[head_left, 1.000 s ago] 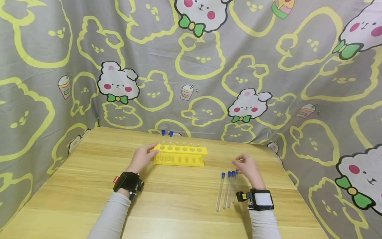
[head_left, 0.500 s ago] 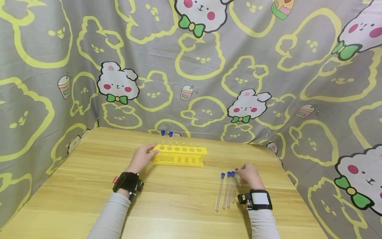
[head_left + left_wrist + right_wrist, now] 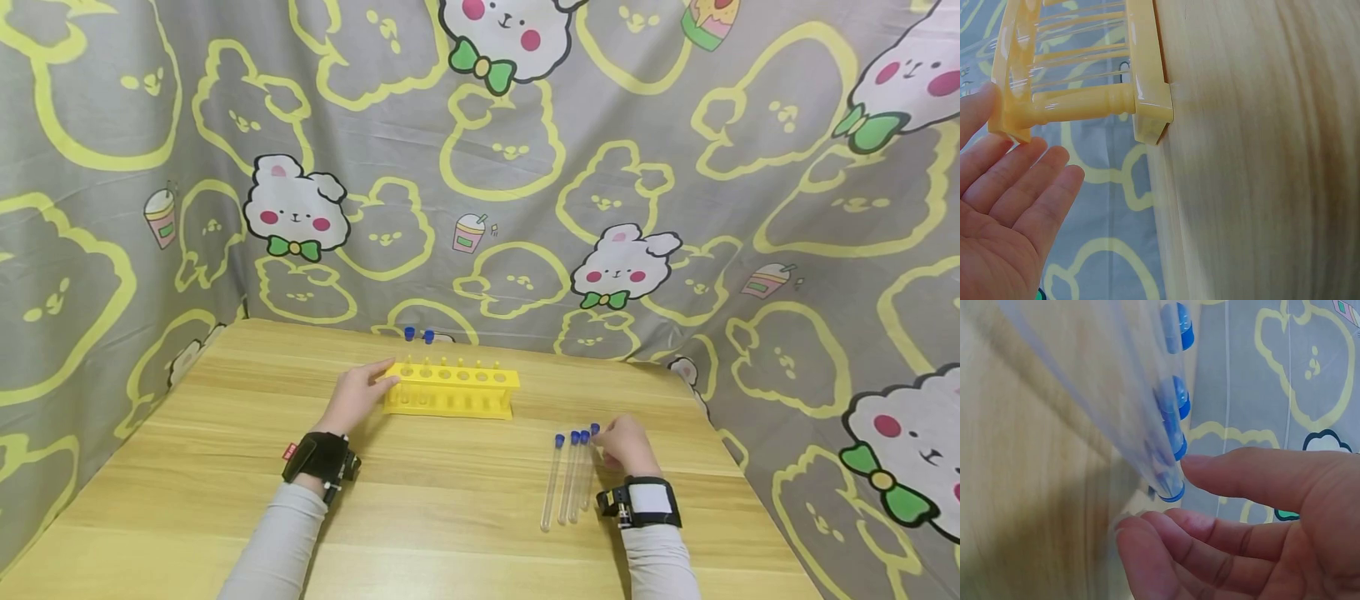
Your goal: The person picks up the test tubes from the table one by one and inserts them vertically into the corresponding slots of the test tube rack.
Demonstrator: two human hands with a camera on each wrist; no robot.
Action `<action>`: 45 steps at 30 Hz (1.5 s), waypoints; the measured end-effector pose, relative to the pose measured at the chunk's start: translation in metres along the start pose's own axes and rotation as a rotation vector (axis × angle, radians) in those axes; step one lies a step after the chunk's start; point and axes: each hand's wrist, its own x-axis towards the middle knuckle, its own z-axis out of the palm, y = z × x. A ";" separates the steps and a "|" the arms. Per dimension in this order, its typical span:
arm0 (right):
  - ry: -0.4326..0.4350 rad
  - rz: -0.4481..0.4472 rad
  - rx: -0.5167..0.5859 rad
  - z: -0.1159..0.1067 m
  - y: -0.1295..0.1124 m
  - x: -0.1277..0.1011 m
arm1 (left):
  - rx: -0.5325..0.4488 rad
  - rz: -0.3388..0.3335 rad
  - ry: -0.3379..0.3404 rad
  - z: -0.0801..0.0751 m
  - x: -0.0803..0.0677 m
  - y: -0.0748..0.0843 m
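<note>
A yellow test tube rack (image 3: pixel 450 410) stands toward the back of the table. Its left end is gripped by my left hand (image 3: pixel 356 398); the left wrist view shows the thumb on the top plate (image 3: pixel 999 94) and fingertips at its underside. Two clear tubes with blue stoppers (image 3: pixel 409 333) stand upright in the rack's left part. To the right, several stoppered test tubes (image 3: pixel 550 492) lie side by side, stoppers pointing away from me. My right hand (image 3: pixel 628 442) is at the rightmost tube, its thumb and fingers apart on either side of the blue stopper (image 3: pixel 1172 492).
The wooden table (image 3: pixel 435 517) is bordered by a grey patterned curtain (image 3: pixel 517 225) behind and at both sides. Black camera straps (image 3: pixel 318 457) are on both wrists. Yellow pegs (image 3: pixel 478 365) rise along the rack's back edge.
My right hand has come down and slightly toward me beside the rightmost tube's stopper. The left hand and rack have stayed in place.
</note>
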 end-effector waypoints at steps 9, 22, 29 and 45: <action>-0.002 0.002 -0.025 0.004 -0.001 0.000 | 0.006 0.000 0.003 -0.001 0.000 -0.001; -0.008 0.050 -0.012 0.005 0.001 -0.003 | 0.004 0.003 -0.001 -0.001 0.000 0.000; 0.002 0.051 0.005 0.007 0.001 -0.002 | 0.005 0.001 -0.008 -0.001 0.001 -0.002; -0.004 0.041 0.055 -0.004 0.001 -0.002 | -0.003 0.007 -0.005 -0.001 0.000 -0.002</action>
